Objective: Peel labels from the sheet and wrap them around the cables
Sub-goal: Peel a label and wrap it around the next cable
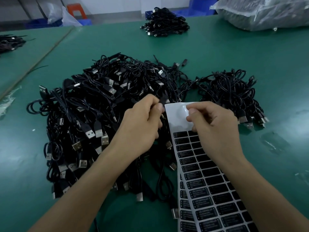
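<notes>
Black cable (163, 101) pinched in left hand (142, 122); right hand (214, 127) pinches the label sheet (175, 118)

A green worktop (217, 61) fills the view, its mat scuffed and patched with clear tape (271, 143) at the right. A seam (41, 58) runs diagonally across the left, with more green surface beyond it. Past the far edge stand an orange stool (76, 10), blue crates (197, 13) and a pale wall (125, 4). A big clear plastic bag (267, 12) sits at the far right corner. The light is dim and cool.
</notes>
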Tool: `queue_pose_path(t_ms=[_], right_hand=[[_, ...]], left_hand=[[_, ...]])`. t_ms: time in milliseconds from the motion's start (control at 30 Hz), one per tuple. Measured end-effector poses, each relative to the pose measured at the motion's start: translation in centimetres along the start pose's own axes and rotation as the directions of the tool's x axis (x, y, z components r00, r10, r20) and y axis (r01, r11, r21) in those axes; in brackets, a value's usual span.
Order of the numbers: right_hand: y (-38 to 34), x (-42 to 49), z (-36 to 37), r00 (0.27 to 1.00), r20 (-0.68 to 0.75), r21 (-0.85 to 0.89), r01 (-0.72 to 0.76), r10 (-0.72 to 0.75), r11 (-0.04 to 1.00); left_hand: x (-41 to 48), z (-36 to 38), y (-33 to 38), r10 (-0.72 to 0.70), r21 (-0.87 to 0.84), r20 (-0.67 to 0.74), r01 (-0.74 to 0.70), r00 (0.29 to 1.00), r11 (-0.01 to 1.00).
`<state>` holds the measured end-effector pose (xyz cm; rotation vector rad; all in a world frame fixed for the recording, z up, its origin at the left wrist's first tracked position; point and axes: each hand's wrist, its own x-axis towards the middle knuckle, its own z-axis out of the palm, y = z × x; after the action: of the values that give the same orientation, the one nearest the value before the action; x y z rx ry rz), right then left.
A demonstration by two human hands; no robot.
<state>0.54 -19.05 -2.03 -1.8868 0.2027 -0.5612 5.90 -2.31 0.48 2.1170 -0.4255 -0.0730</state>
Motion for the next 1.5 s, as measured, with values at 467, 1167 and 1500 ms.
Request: queue_pose_path(t_ms=[467,1167,1500], right_hand=[[0.0,0.0,0.9,0.964,0.097,0.335,-0.266,0.248,0.904],[-0.1,0.0,0.9,0.937,0.155,0.504,-0.348,0.313,0.791],[-0.4,-0.6,0.7,0.997,0.072,0.197,-0.034,0.020,0.980]], left_hand=[[-0.2,0.7,-0.3,-0.079,0.057,0.036,0.076,0.996,0.995],[-0.2,0.7,0.2,-0.040,-0.234,0.156,0.076,0.987,0.969],[0.1,-0.1,0.2,-0.100,-0.288,0.209,0.159,0.973,0.944]])
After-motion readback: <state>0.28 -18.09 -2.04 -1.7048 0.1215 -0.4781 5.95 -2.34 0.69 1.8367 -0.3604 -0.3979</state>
